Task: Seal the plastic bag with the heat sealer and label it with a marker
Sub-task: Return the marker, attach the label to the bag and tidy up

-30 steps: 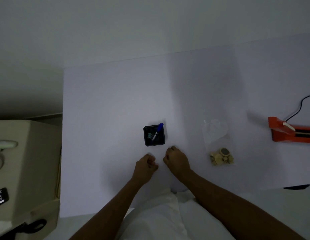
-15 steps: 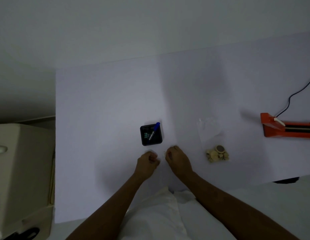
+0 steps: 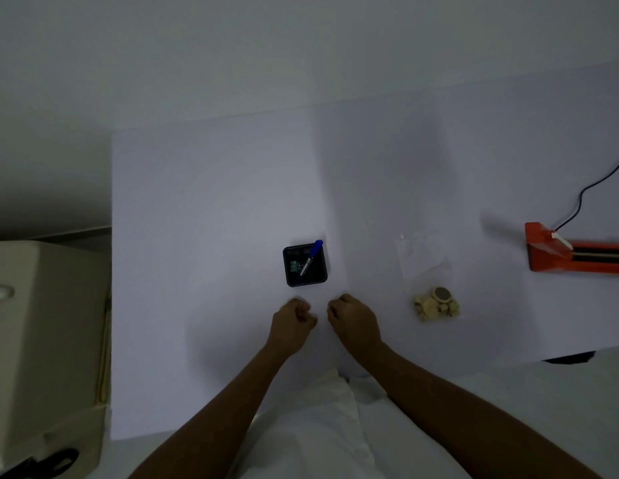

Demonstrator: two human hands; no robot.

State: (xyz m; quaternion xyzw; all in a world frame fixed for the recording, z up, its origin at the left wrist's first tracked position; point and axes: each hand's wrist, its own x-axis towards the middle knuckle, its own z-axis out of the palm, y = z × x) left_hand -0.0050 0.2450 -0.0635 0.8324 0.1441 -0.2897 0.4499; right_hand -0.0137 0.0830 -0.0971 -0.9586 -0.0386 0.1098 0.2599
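Fisted left hand (image 3: 291, 321) and fisted right hand (image 3: 353, 319) rest near clear, crinkly plastic bag (image 3: 424, 261).

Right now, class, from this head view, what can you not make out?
Heat sealer: head view, right end cut off by the picture edge.
Plastic bag: head view, clear top too faint to tell if sealed.
Black tray: head view, items beside the marker too small and dark to name.
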